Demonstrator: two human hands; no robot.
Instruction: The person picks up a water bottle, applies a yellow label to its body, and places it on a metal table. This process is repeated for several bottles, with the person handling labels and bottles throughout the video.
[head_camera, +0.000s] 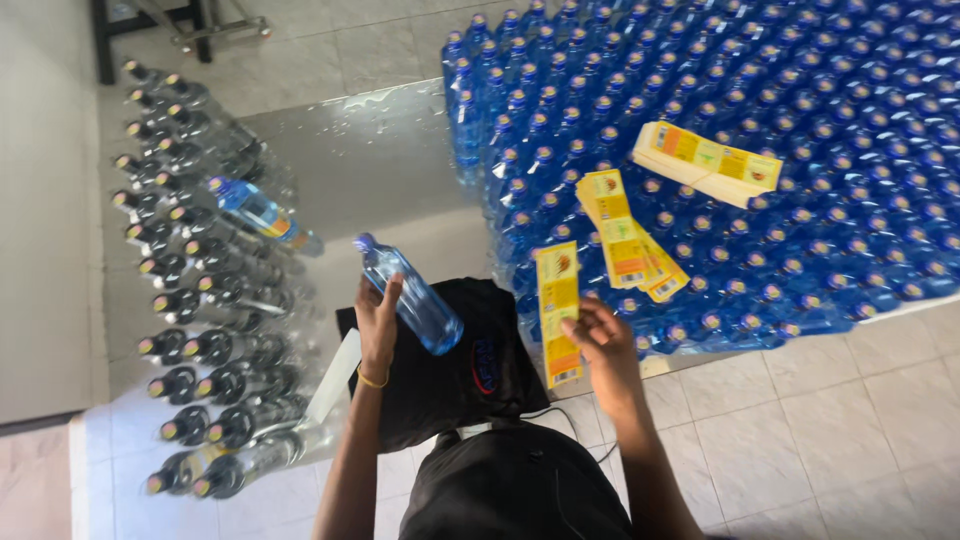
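Note:
My left hand (377, 322) grips a clear blue plastic water bottle (410, 295) with a blue cap, held tilted over a black cloth (470, 370) on my lap. My right hand (598, 335) pinches a long yellow label strip (558, 312) that hangs upright. Right beside it, a fanned stack of yellow labels (628, 238) rests on the caps of a dense block of blue bottles (800, 200). A second label stack (708, 160) lies farther back on those bottles.
Rows of bottles lying on their sides (190, 300) cover the floor at left; one labelled blue bottle (262, 213) lies atop them. A wet metal sheet (370, 170) sits ahead. Pale tiled floor (820, 440) spreads at right. A dark stand's legs (150, 25) are at top left.

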